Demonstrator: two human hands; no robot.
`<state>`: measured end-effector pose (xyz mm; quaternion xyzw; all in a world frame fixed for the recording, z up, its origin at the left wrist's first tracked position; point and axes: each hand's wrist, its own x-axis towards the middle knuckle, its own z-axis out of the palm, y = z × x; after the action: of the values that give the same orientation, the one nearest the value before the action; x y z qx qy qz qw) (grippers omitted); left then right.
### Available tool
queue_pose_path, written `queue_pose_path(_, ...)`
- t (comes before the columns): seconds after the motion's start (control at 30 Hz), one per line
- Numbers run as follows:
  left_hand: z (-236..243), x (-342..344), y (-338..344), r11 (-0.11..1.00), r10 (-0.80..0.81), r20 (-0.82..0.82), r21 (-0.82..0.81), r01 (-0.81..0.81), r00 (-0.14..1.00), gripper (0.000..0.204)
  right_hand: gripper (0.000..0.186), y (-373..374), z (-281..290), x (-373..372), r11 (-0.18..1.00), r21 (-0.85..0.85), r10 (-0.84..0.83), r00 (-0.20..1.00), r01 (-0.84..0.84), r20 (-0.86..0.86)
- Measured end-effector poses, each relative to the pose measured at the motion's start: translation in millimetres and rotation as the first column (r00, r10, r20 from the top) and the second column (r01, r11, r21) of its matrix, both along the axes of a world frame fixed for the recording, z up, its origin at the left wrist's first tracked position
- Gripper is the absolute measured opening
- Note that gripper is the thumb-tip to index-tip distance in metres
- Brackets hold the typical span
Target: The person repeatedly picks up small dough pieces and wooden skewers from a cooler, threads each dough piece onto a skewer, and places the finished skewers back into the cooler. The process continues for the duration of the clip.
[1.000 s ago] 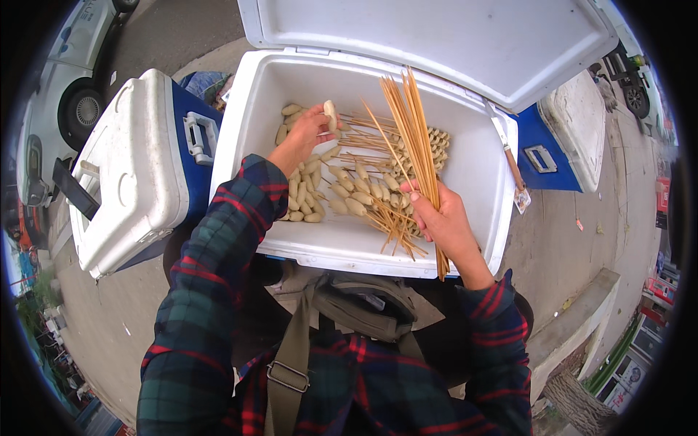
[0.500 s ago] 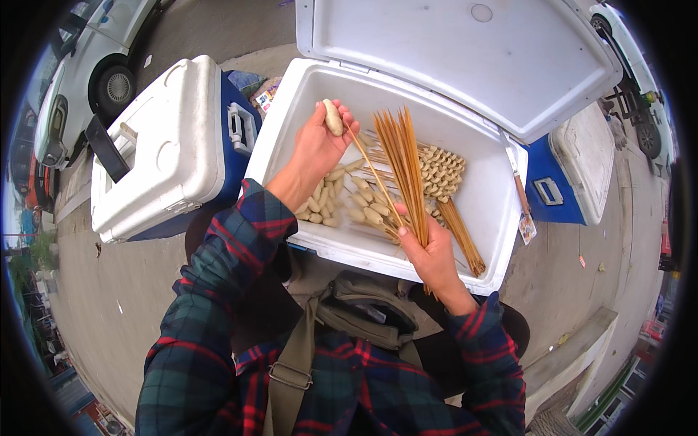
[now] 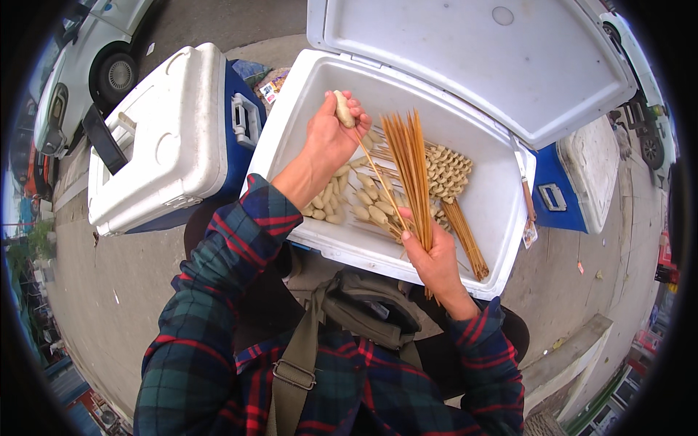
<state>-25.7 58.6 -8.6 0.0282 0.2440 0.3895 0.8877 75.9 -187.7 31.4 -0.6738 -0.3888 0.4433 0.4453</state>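
My left hand (image 3: 329,139) is closed around a short pale sausage (image 3: 342,109) over the left part of an open white cooler box (image 3: 273,171). A bundle of brown wooden skewers (image 3: 411,160) stands in the grip of my right hand (image 3: 438,265). One single skewer (image 3: 382,176) slants from my right hand to the lower end of the sausage; whether its tip is inside cannot be seen. Below, loose pale sausages (image 3: 329,202) lie in the cooler box. Beside them are skewered sausages (image 3: 378,207) and a stack of skewered scored pieces (image 3: 447,173).
The cooler's raised lid (image 3: 472,58) leans back at the far side. A long-handled tool (image 3: 527,190) hangs over the right rim. Blue-and-white coolers stand left (image 3: 163,138) and right (image 3: 578,174). A belt bag (image 3: 367,309) rests on my lap. A white vehicle (image 3: 98,65) is parked far left.
The view has shifted slightly. Both hands keep their grip, and the sausage has tilted a little, with the single skewer still reaching its lower end.
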Motion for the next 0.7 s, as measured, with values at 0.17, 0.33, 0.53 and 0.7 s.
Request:
queue_pose_path(0.17,4.4,4.0,-11.7,1.000,0.010,-0.013,-0.023,-0.011,1.000,0.033,0.033,2.0,-1.4,-3.1,0.999,0.021,-0.029,1.000,0.028,0.012)
queue_pose_path(0.33,6.1,8.1,-24.3,0.999,0.037,-0.026,0.026,-0.036,0.999,0.032,0.033,3.0,-1.9,-4.8,0.999,-0.012,-0.053,0.997,0.053,-0.060)
queue_pose_path(0.53,7.3,11.7,-34.8,0.998,0.034,-0.009,0.055,-0.034,0.999,0.031,0.033,7.5,-3.2,-6.9,0.997,0.014,-0.077,0.994,0.079,-0.072)
queue_pose_path(0.7,13.9,14.0,-42.0,0.999,0.024,-0.023,0.048,-0.023,0.999,0.031,0.034,9.6,1.9,-5.8,0.996,0.005,-0.085,0.993,0.085,-0.088)
